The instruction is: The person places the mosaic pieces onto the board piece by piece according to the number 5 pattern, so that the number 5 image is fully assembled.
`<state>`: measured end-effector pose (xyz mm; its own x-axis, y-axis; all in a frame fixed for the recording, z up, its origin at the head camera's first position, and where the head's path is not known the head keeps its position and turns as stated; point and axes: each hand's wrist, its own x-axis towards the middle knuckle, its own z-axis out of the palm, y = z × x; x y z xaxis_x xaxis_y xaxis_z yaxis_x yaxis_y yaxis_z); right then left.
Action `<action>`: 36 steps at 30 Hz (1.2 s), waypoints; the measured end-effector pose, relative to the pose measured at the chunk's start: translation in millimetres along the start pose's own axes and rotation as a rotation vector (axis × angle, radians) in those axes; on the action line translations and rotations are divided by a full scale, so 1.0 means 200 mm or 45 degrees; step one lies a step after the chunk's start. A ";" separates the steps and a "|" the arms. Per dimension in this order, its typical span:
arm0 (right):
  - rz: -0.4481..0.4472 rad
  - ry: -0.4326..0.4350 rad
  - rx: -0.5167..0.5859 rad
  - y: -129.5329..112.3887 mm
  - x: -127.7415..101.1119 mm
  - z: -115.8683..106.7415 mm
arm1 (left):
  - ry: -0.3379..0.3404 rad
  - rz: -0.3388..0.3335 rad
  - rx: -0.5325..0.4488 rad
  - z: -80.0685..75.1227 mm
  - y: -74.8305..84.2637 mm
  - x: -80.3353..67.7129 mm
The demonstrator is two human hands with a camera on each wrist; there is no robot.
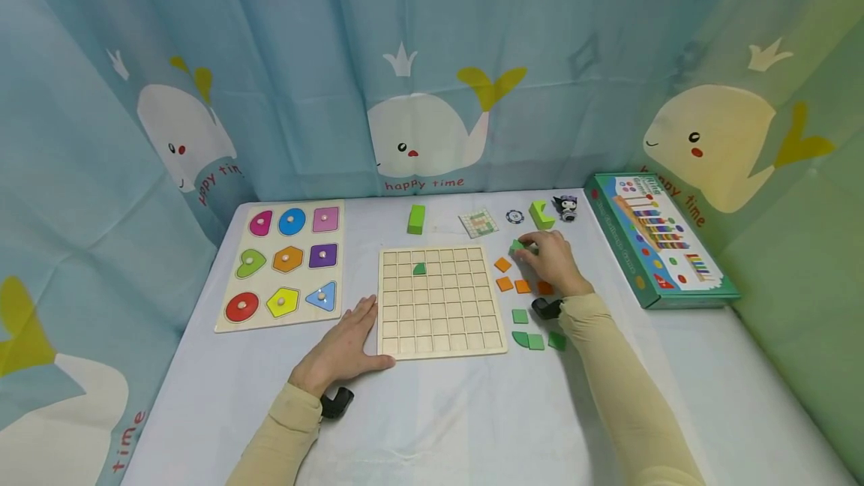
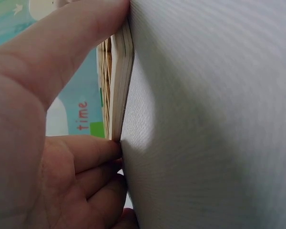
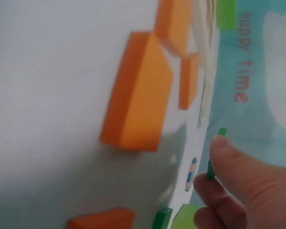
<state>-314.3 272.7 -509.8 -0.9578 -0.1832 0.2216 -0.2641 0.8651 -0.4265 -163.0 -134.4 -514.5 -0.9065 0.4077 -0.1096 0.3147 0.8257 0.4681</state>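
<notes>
**Right hand pinches a green tile beside the grid board**

A white table (image 1: 472, 426) stands against a whale-print curtain (image 1: 432, 81). At its right edge lies a green game box (image 1: 658, 238); at the left, a shape-peg puzzle board (image 1: 285, 265) with nine coloured pieces. In the middle sits the wooden grid board (image 1: 440, 300), which bears one green piece (image 1: 419, 269) in its second row.

The left hand (image 1: 347, 347) lies flat and relaxed on the table, thumb and fingertips pressed against the board's left edge, holding nothing.

The right hand (image 1: 555, 261) rests just right of the board, its fingers curled, pinching a small green tile (image 1: 517, 245) between thumb and fingertips. Loose orange tiles (image 1: 511, 276) lie between this hand and the board, one partly hidden under the wrist. More green tiles (image 1: 535, 336) lie nearer the person, beside the forearm.

Along the far edge stand a light-green block (image 1: 416, 219), a pattern card (image 1: 478, 223), a small round chip (image 1: 515, 216), another light-green block (image 1: 541, 214) and a tiny dark figurine (image 1: 565, 207).
</notes>
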 end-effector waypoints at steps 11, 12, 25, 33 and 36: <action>-0.081 -0.003 0.095 -0.09 0.00 -0.01 | -0.008 0.013 0.007 0.00 -0.01 0.01; -0.091 -0.008 0.104 -0.10 0.00 -0.01 | -0.011 0.012 0.011 0.00 -0.01 0.01; -0.201 -0.032 0.279 -0.22 0.00 0.01 | -0.013 -0.001 0.007 0.00 -0.01 0.01; -0.240 -0.059 0.335 -0.28 0.00 0.05 | -0.013 0.002 0.002 0.00 0.00 0.00; -0.275 -0.067 0.345 -0.31 0.00 0.07 | -0.012 0.005 0.006 0.00 -0.01 0.00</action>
<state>-299.1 212.7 -495.7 -0.8792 -0.3786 0.2894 -0.4751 0.6498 -0.5933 -164.2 -135.1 -514.8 -0.9025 0.4147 -0.1161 0.3198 0.8259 0.4643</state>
